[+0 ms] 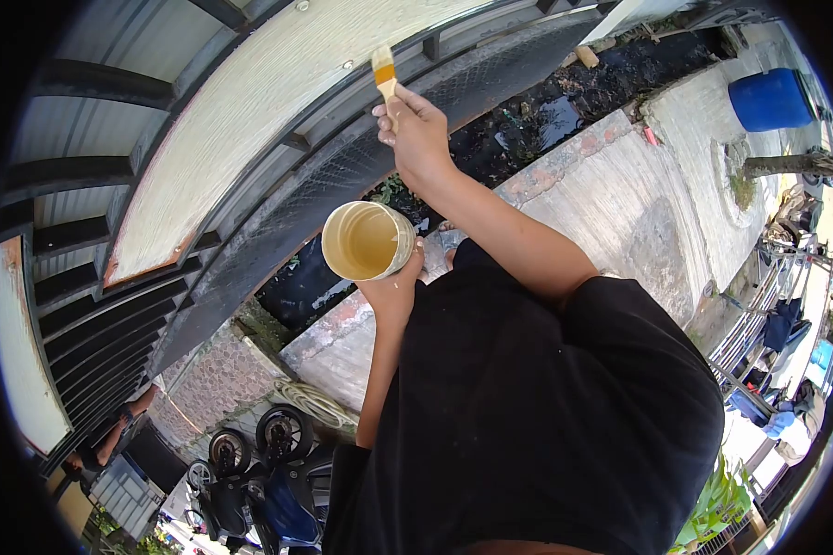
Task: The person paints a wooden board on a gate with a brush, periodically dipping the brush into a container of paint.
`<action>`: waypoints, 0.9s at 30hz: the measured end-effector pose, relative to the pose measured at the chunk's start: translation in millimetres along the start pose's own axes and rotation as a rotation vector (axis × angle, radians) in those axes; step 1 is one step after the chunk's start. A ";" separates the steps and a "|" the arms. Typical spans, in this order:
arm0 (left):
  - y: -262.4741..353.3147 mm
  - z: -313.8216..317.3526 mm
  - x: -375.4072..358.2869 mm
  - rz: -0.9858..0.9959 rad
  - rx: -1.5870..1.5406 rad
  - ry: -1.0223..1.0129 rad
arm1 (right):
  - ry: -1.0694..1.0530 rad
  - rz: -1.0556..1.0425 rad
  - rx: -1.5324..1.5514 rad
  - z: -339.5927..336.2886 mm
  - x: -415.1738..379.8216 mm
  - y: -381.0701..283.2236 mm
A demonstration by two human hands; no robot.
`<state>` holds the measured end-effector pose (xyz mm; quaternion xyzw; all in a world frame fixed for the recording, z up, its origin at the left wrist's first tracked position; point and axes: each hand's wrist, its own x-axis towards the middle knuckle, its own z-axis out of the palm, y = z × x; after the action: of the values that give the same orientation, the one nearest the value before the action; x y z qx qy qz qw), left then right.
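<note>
My right hand [415,129] grips the handle of a small paintbrush [384,72], whose yellowish bristles touch the lower edge of a pale wooden board [250,120] fixed to a dark metal fence. My left hand [393,287] holds a round can [366,242] from below, close to my chest. The can is open at the top and holds a tan liquid. My black shirt fills the lower middle of the view.
A dark metal fence [111,305] with horizontal bars runs along the left. Below it lies a dark wet ditch [546,111] beside a concrete walkway [620,194]. A blue barrel [770,98] stands at the upper right. Parked motorbikes [268,472] sit at the lower left.
</note>
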<state>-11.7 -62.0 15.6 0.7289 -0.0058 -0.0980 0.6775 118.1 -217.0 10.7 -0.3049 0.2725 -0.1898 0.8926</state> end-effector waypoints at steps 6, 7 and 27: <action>-12.6 -4.3 -2.6 0.050 0.072 -0.004 | 0.039 -0.067 0.031 13.1 22.4 7.5; -13.5 -4.1 -2.1 0.051 0.071 -0.006 | -0.011 -0.009 0.026 14.6 19.4 16.4; -13.4 -10.7 -2.9 0.104 0.096 0.020 | -0.037 0.068 -0.121 14.4 -14.7 15.4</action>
<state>-14.6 -49.9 3.4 0.7603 -0.0417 -0.0548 0.6459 118.0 -191.8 15.8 -0.3523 0.2769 -0.1371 0.8834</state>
